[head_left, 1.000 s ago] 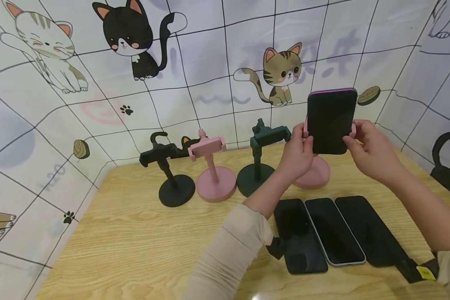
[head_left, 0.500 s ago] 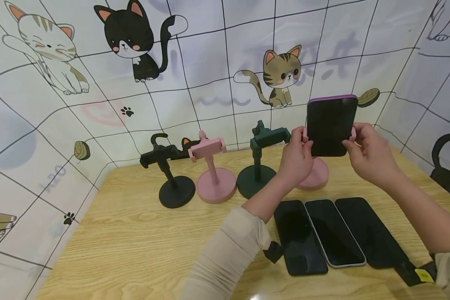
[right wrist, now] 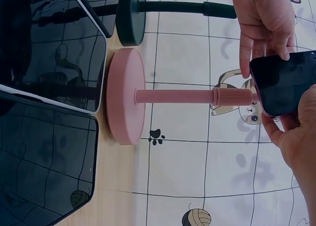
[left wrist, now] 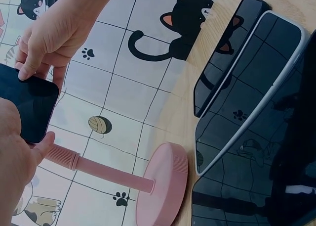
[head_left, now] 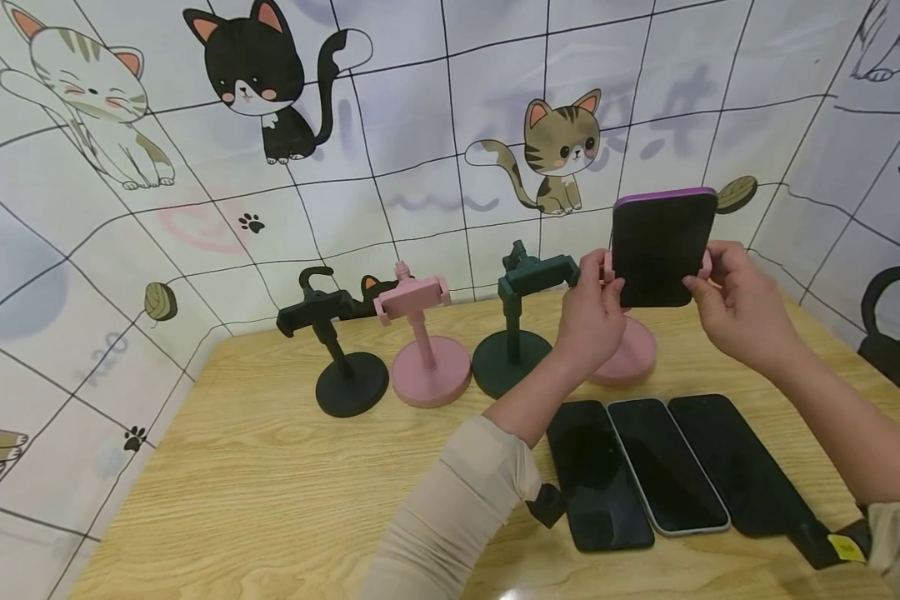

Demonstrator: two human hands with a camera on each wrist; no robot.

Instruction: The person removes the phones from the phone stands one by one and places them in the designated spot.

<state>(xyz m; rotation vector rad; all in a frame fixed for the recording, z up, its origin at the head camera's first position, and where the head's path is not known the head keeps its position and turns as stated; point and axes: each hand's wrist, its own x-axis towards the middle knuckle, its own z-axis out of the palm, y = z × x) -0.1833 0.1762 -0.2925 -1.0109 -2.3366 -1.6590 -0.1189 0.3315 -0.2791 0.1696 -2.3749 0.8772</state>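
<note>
In the head view a black-screened phone (head_left: 662, 250) with a purple edge stands upright at the top of a pink phone stand (head_left: 633, 357). Pink clamp ends show at both its sides. My left hand (head_left: 594, 321) grips the phone's left side, thumb near the lower corner and fingers around the clamp end. On the other side my right hand (head_left: 746, 308) pinches in the same way. Both wrist views show the stand's pole (right wrist: 175, 96) running from its round base up to the phone. The hands and phone hide most of the clamp.
Left of it stand a green phone stand (head_left: 513, 358), another pink stand (head_left: 429, 367) and a black stand (head_left: 351, 383). Three phones lie side by side near the forearms: a left one (head_left: 596, 467), a silver-edged one (head_left: 667, 458) and a right one (head_left: 742, 467). A cat-print sheet hangs behind the table.
The phone's top edge has come lower and more of its purple rim shows, so its top has tipped toward me. Both hands keep their grip. The other stands and phones stay put.
</note>
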